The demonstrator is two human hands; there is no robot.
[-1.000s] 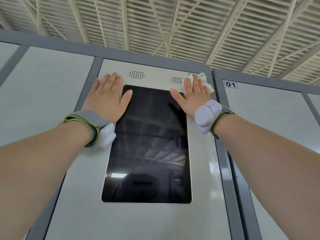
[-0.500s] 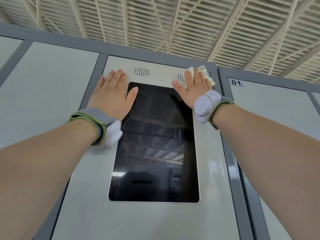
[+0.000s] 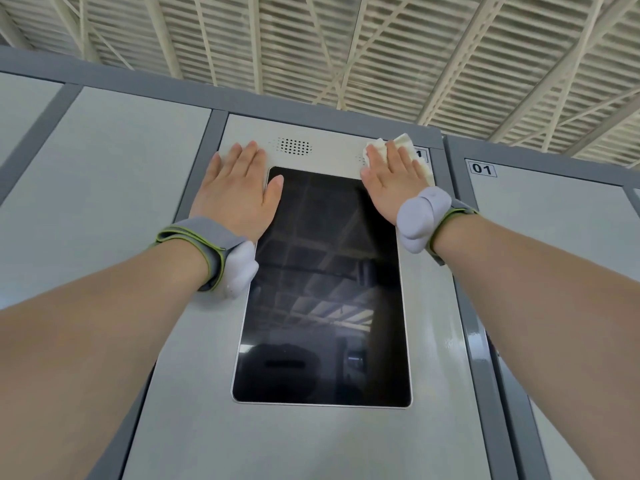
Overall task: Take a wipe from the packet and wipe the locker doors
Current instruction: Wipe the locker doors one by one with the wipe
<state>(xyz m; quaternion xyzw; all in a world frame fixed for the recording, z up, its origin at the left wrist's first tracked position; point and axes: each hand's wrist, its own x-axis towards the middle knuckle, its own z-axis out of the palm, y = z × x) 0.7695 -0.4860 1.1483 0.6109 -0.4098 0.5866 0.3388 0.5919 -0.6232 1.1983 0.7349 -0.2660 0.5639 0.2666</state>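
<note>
Overhead ran a ribbed metal ceiling point(image 3: 346, 46), with a grey locker bank close below it.

1. Step in hand (judged): wiping the top strip of the centre panel point(image 3: 346, 441). The wipe point(image 3: 403, 142) was already out of the packet. The packet itself was not in view.

2. Right hand point(image 3: 391, 181): flat and wide, fingers straight and together. It pressed the crumpled white wipe against the panel at the far right corner, just beside the top right corner of the dark screen point(image 3: 325, 289). The wipe showed past the fingertips and along the right edge of the hand. It partly covered a small number label.

3. Left hand point(image 3: 239, 192): flat and wide, holding nothing. The palm rested on the panel at the screen's top left corner, with the thumb lying over the screen edge. It appeared to serve as a brace.

4. Both wrists carried a grey band with a green edge and a pale pod.

5. Surroundings: a perforated speaker grille point(image 3: 294, 146) sat between the two hands, touched by neither. To the right, past a grey frame post, stood the locker door marked 01 point(image 3: 554, 237). To the left stood a plain locker door point(image 3: 104, 185).

6. Next move (judged): draw the wipe across or down the panel with even pressure. Keep the palm flat so the wipe does not bunch or slip out. The adjoining doors appeared yet to be wiped.
</note>
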